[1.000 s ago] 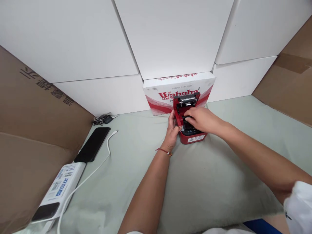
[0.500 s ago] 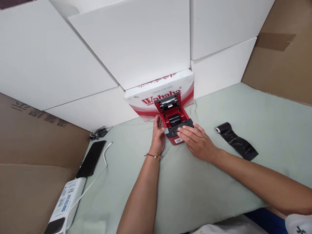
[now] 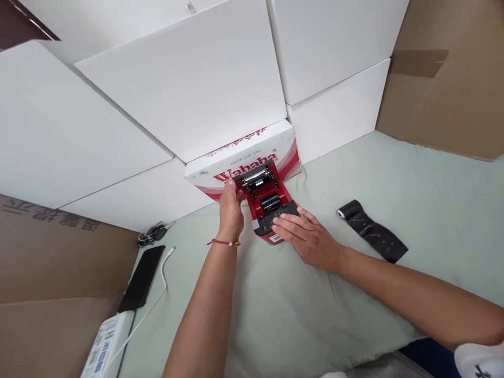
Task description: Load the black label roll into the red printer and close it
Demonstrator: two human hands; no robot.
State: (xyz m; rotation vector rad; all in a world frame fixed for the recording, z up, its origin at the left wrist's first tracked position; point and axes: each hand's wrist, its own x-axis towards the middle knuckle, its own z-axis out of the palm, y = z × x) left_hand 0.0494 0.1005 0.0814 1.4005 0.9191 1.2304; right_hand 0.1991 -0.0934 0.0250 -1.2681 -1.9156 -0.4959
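A small red and black label printer [image 3: 258,214] stands with its lid [image 3: 255,177] raised. A black roll [image 3: 271,203] lies in its red bay, and a pale barcode sticker shows on the front. My left hand [image 3: 231,212] grips the left edge of the lid near its upper corner. Across the dark front panel lie the fingers of my right hand [image 3: 305,239], which holds the printer body at its front right. The undersides of both hands are hidden. A loose black roll [image 3: 370,228], partly unwound, rests on the cloth to the right.
Behind the printer stands a white and red Wahaha box [image 3: 244,157], close to the lid. White panels [image 3: 189,84] form the back wall. At left are keys [image 3: 153,233], a phone [image 3: 142,278], a white cable [image 3: 165,270] and a power strip [image 3: 108,341]. Cardboard [image 3: 444,100] borders the right.
My left hand has moved up from the printer's side to the lid's left edge. My right hand stays on the front panel. The camera view has shifted and turned slightly.
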